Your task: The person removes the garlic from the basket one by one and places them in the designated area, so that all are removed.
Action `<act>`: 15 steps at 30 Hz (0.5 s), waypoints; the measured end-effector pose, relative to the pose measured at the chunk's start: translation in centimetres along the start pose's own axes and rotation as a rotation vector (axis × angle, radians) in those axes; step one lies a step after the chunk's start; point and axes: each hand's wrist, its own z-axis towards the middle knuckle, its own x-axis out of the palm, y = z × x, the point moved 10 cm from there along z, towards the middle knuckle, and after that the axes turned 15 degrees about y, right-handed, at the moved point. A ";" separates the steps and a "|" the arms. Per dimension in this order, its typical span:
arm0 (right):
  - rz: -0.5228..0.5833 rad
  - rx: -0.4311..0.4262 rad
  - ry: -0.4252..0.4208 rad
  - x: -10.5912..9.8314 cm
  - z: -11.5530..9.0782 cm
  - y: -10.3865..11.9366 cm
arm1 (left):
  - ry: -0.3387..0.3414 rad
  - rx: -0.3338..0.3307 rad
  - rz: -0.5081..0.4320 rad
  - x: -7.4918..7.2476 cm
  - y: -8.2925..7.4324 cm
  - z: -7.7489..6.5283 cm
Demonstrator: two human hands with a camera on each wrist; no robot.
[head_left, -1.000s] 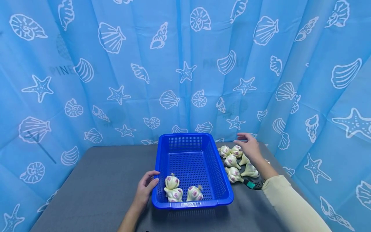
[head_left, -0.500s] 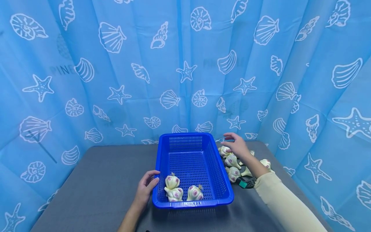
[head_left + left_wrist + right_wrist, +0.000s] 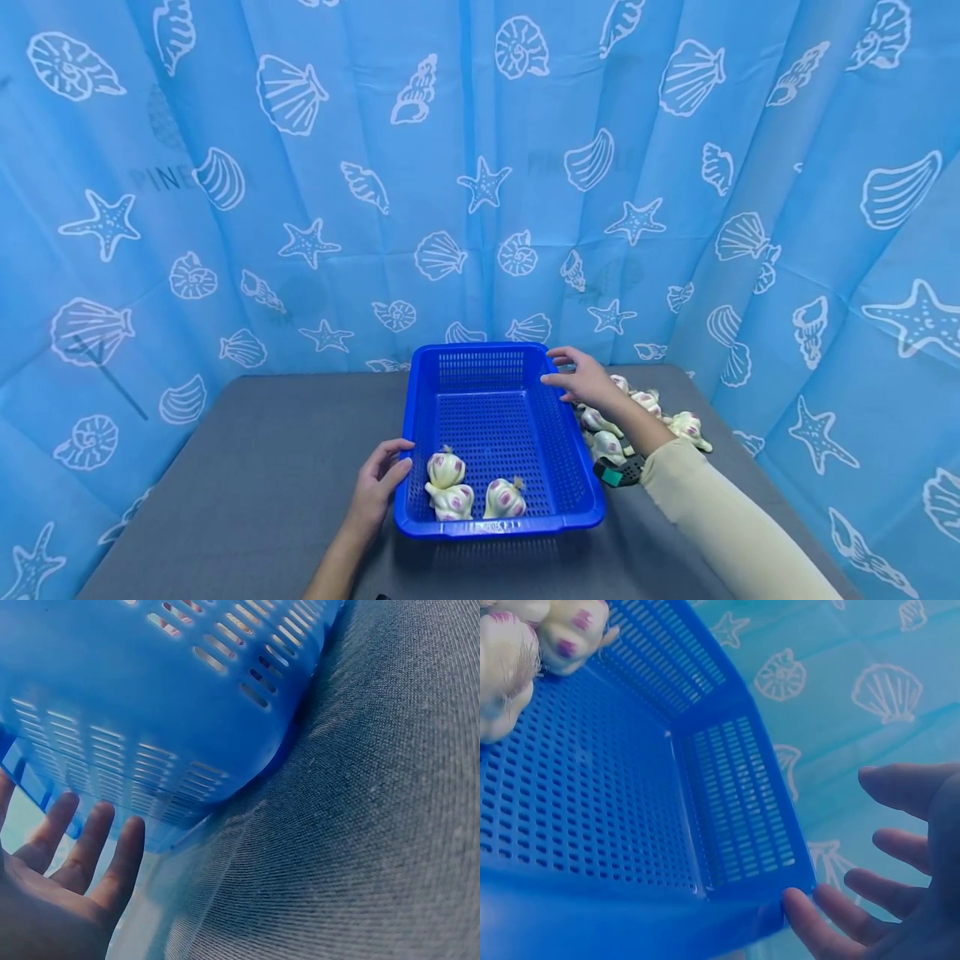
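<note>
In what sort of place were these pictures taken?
Probably a small curtained workspace: a light blue, shell-printed curtain hangs behind a grey, fabric-covered table and a blue, rectangular plastic basket.

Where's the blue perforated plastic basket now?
In the head view, the blue plastic basket stands on the grey cloth-covered table, between the bare left hand at its left rim and the right hand at its far right corner.

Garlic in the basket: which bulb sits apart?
The right-hand bulb: a gap shows on its left, while the other two bulbs sit close together at the basket's left side.
</note>
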 end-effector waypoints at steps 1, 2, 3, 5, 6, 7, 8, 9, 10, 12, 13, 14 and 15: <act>-0.009 0.006 0.013 0.3 0.1 0.1 | 0.000 -0.004 0.002 0.0 0.0 0.0; -0.022 0.011 0.024 0.5 0.2 0.2 | -0.002 -0.009 0.002 0.0 0.1 0.0; -0.034 0.017 0.036 0.7 0.3 0.3 | -0.002 -0.013 0.004 0.0 0.2 0.0; -0.045 0.024 0.053 1.1 0.5 0.5 | 0.001 -0.010 0.007 0.0 0.1 0.0; -0.050 0.026 0.067 1.4 0.6 0.6 | 0.001 -0.006 0.007 0.0 0.1 0.0; -0.055 0.021 0.085 1.7 0.7 0.8 | 0.000 -0.003 0.007 0.0 0.1 0.0; -0.060 0.016 0.105 2.0 0.8 1.0 | 0.000 0.002 0.005 0.0 0.0 0.1; -0.062 0.012 0.126 2.4 0.9 1.2 | -0.001 0.004 0.001 0.0 0.0 0.1; -0.063 0.011 0.145 2.8 1.0 1.3 | -0.001 0.009 -0.003 0.0 0.0 0.1; -0.071 0.008 0.191 3.6 1.1 1.5 | -0.004 0.005 -0.007 -0.1 0.0 0.1; -0.074 0.005 0.213 4.0 1.2 1.6 | -0.004 0.004 -0.008 -0.1 0.1 0.1; -0.076 0.006 0.232 4.4 1.2 1.6 | -0.004 0.003 -0.009 -0.1 0.1 0.1; -0.079 0.007 0.252 4.8 1.3 1.6 | -0.003 0.003 -0.007 -0.1 0.1 0.1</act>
